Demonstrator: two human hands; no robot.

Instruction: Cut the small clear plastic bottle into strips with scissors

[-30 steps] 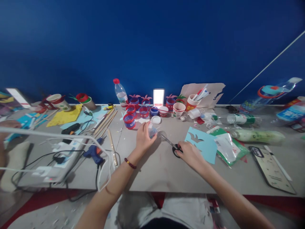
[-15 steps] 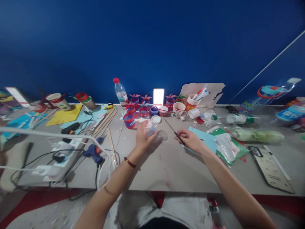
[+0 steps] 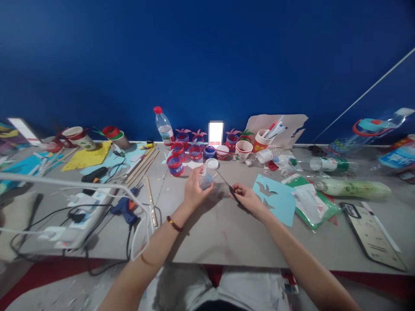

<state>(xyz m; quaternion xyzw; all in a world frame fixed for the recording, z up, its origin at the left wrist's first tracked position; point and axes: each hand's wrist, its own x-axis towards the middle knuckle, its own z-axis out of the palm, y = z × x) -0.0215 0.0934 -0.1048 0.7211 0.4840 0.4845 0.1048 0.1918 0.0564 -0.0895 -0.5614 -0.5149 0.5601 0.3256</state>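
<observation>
My left hand (image 3: 193, 190) is closed around a clear plastic piece that looks like part of a cut bottle (image 3: 207, 178), held just above the table. A slim tool with a black handle (image 3: 234, 194) and a long thin shaft is in my right hand (image 3: 244, 198). Its far end points up and left, close to the right side of the plastic piece. Whether the tip touches the plastic I cannot tell. Directly behind the piece stands a small white-topped container (image 3: 212, 163). Red and blue cups with eyes (image 3: 175, 166) stand farther left.
Light blue paper with cut-out shapes (image 3: 275, 201) lies right of my right hand, beside a green plastic packet (image 3: 313, 207) and a phone (image 3: 372, 235). On the left are a blue glue gun (image 3: 127, 208), a power strip (image 3: 87, 220) and cables. A red-capped bottle (image 3: 164, 129) stands behind.
My right hand has moved left with the tool, bringing its tip beside the plastic piece and uncovering more blue paper. My left hand stays nearly in place, the plastic slightly turned.
</observation>
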